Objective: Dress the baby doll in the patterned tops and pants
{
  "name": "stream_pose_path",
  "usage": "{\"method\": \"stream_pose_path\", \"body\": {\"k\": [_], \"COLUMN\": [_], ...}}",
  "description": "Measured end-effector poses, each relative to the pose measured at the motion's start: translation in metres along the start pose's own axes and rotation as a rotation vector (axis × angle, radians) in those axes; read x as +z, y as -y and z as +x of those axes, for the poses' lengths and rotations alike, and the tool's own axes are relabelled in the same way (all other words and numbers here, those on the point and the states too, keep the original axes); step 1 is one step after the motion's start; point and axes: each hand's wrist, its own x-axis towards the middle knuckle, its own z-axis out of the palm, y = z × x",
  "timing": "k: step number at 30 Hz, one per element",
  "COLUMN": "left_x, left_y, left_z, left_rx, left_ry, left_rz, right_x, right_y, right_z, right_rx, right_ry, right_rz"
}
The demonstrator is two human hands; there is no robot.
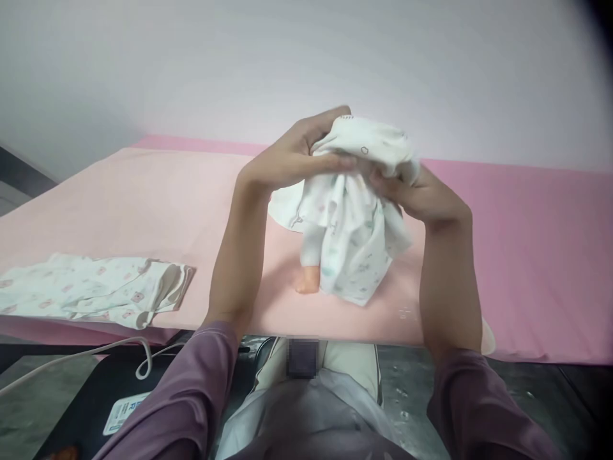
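Observation:
A baby doll (310, 267) stands upright on the pink mat (143, 204), most of it hidden under a white patterned garment (354, 243); one leg and foot show below. My left hand (292, 156) is closed on the bunched top of the garment, over where the doll's head is hidden. My right hand (416, 195) grips the same cloth from the right side, fingers curled into the folds. Both forearms rise from the mat's near edge.
A second white garment with pink prints (90, 291) lies flat at the mat's near left. A white cord (96, 354) loops below the mat's edge over a dark surface. A plain pale wall stands behind.

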Motion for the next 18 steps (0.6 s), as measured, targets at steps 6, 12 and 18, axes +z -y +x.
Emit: {"method": "stream_pose_path", "body": {"k": [6, 12, 18], "left_x": [0.007, 0.003, 0.015], "left_y": [0.013, 0.019, 0.025], "left_z": [0.003, 0.006, 0.006], "left_rx": [-0.058, 0.163, 0.101], "left_ry": [0.049, 0.044, -0.013], "left_rz": [-0.099, -0.108, -0.135], "right_x": [0.002, 0.009, -0.002], "right_y": [0.002, 0.004, 0.003], "right_z": [-0.002, 0.002, -0.006], "right_rx": [0.031, -0.133, -0.057], "right_ry": [0.060, -0.219, -0.014], "right_rz": [-0.029, -0.003, -0.053]}}
